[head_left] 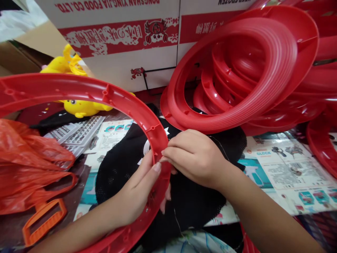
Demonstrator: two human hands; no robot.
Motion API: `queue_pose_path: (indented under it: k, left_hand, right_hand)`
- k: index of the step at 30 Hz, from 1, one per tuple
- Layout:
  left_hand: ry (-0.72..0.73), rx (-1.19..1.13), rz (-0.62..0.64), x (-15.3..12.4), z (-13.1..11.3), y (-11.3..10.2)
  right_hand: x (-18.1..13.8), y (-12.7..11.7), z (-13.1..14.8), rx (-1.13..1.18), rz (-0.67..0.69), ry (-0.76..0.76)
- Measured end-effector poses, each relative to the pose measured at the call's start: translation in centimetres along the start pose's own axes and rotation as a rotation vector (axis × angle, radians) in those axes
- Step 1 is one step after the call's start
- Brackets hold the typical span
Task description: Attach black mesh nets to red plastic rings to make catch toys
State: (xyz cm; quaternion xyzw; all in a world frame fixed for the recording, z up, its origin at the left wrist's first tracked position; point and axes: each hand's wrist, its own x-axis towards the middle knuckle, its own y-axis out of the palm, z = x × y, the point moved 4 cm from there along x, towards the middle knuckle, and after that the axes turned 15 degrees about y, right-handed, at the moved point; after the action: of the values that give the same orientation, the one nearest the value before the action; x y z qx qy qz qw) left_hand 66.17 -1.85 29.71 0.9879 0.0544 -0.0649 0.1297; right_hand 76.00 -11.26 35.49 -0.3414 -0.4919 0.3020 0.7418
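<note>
A large red plastic ring (79,89) arcs across the left half of the view, close to the camera. My left hand (139,193) grips its right side, thumb on top and fingers wrapped behind the rim. My right hand (193,156) is closed in a pinch against the same spot of the rim, just above my left thumb; what it pinches is too small to make out. Under both hands lies black mesh fabric (189,203) with white markings.
A stack of red rings (237,77) leans at the right against white and red cardboard boxes (118,38). At left lie an orange plastic bag (28,165), an orange handle piece (43,221), yellow toys (81,107) and printed sheets (286,168).
</note>
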Motion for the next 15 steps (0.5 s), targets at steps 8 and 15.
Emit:
queue_pose_path:
  k: [8, 15]
  left_hand:
    - [0.001, 0.158, 0.052, -0.3, 0.9, 0.3]
    - [0.009, 0.085, -0.002, -0.1, 1.6, 0.3]
  right_hand:
    - [0.1, 0.0, 0.5, 0.026, 0.125, -0.068]
    - [0.1, 0.1, 0.0, 0.021, 0.194, -0.004]
